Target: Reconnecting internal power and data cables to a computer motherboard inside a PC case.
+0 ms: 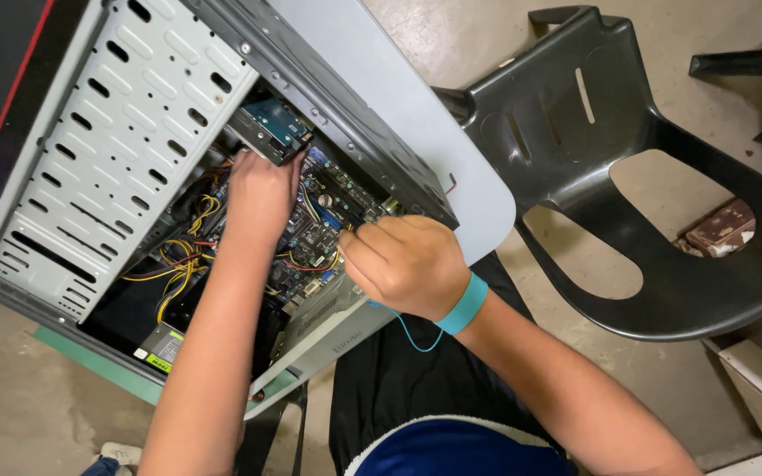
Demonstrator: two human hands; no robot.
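**Both hands inside an open PC case**

Inside the open desktop PC case [90,167], which lies tilted on a grey tabletop [451,150], both hands work w/ the side panel off. Left hand [262,194] reaches deep into the case, fingers up against the underside of a hard drive [273,130] that sits at an angle by the perforated metal drive cage [116,132]. Whether the fingers actually clamp the drive or just press on it: can't tell, they're curled away from view. Right hand [409,264] hovers at the case's edge over the motherboard [332,216], fingers curled into a loose fist, thumb and forefinger pinched together near the board's edge; what, if anything, is pinched is too small to make out. Hands are apart, w/ the board between them.

Right wrist wears a teal anti-static wrist strap [465,304], thin blue cord hanging from it. Bundles of yellow, red and black wires [183,264] run across the case's lower left, near the power supply [165,344] at the bottom corner.

Black plastic chair [663,229] stands just beside the table on the right, on a concrete floor. Person's lap in dark shorts shows below the case.
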